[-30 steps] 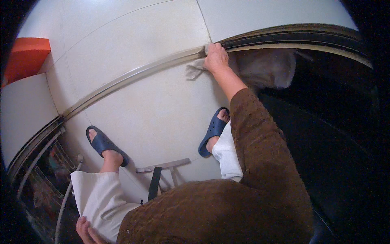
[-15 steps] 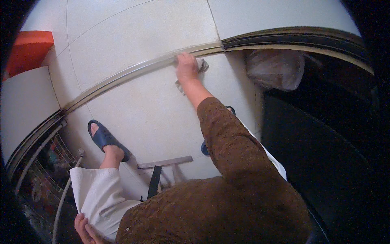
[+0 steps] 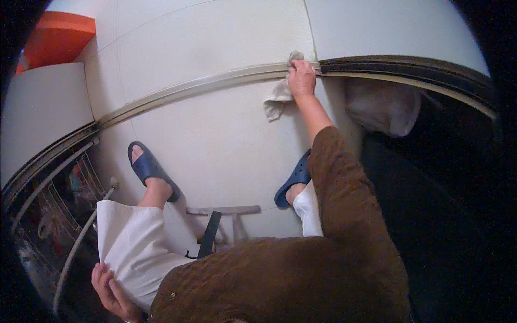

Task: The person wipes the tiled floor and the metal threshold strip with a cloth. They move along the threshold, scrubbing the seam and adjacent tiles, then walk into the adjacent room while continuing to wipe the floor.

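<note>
My right hand is closed around a crumpled greyish-white cloth. It presses the cloth onto the metal floor track, close to the track's right end. One end of the cloth pokes out beyond my fingers, and a loose flap hangs over the near side onto the pale floor. Down at the lower left, my left hand rests against my white trouser leg with its fingers loosely bent and nothing seen in them.
Blue slippers are on my feet, on pale tiles. Between my legs stands a low stool frame. A wire rack is at left, an orange-red object at far left. A translucent plastic bag lies beside the dark right side.
My right hand has moved right along the track with the cloth, toward the dark panel's edge. The whole view has shifted, and the right slipper now shows more. My left hand stays at the leg.
</note>
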Demonstrator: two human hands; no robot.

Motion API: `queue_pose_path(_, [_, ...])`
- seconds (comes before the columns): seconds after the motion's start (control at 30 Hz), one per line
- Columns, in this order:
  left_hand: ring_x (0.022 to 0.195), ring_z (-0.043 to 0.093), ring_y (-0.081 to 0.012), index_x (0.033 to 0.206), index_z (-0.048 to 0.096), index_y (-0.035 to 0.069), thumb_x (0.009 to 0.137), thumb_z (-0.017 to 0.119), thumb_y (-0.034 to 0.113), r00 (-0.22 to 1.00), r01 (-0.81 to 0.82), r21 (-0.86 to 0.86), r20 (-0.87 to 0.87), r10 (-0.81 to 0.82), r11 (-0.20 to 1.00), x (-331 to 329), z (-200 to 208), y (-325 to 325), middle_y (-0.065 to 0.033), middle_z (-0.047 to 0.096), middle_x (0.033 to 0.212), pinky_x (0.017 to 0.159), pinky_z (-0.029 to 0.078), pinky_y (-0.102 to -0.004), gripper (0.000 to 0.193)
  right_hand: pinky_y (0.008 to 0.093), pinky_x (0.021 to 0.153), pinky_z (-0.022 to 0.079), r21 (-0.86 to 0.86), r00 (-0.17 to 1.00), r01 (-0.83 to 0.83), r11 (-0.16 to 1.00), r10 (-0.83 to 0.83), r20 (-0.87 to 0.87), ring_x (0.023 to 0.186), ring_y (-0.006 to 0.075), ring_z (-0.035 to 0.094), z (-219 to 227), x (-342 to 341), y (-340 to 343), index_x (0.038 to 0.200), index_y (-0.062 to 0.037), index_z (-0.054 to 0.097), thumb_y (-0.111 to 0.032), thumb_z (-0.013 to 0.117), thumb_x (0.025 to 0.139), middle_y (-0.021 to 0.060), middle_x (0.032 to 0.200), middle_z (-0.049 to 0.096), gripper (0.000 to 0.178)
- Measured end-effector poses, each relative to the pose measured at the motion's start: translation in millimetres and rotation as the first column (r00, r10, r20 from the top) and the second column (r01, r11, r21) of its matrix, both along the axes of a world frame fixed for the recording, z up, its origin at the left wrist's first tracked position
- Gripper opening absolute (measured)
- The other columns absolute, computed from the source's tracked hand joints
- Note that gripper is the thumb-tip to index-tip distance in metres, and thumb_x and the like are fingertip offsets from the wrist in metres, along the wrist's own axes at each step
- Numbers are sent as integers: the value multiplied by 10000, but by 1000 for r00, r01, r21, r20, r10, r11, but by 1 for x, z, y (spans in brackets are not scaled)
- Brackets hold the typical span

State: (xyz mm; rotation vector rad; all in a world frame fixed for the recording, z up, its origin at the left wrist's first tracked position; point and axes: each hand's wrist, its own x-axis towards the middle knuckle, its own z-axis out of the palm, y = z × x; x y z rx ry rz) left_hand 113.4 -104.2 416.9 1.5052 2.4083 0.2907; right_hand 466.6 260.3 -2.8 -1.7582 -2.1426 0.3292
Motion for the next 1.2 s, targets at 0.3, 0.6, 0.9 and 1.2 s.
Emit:
queue_pose_path(0.3, [1123, 486, -456, 1076, 568, -7, 947, 430, 19, 985, 94, 47, -147, -86, 994, -34, -7, -41, -230, 559, 1056, 881, 420, -546, 191, 417, 741, 483, -28, 938, -340, 940, 338, -76, 840, 321, 583, -2, -128, -48, 732, -53, 620, 26, 525, 693, 129, 800, 600, 130])
queue_pose_path(0.6, [1120, 484, -486, 1055, 552, -62, 944, 448, 23, 974, 116, -27, -192, -119, 993, -23, 2, -34, -236, 558, 1080, 869, 434, -573, 175, 442, 666, 455, 69, 879, -477, 876, 476, 41, 736, 305, 595, 4, -116, -40, 743, -111, 594, -105, 635, 676, 103, 749, 600, 79])
queue_pose_path(0.9, [1241, 409, -351, 1055, 548, -30, 911, 468, 107, 990, -118, 74, -67, 123, 990, -30, -5, -47, -199, 475, 1285, 1022, 297, -474, 215, 427, 760, 468, -96, 921, -333, 938, 346, 178, 817, 331, 582, -7, -58, -14, 821, -83, 661, -10, 550, 712, 132, 828, 622, 171])
queue_pose_path(1.2, [1315, 333, -357, 1023, 523, -31, 859, 430, 106, 957, -289, 11, -15, 289, 957, -20, 3, -52, -249, 355, 1415, 1086, 220, -451, 233, 420, 680, 486, -24, 801, -598, 801, 599, -1, 752, 303, 614, -3, -225, -57, 709, -122, 619, -149, 570, 740, 128, 754, 622, 65])
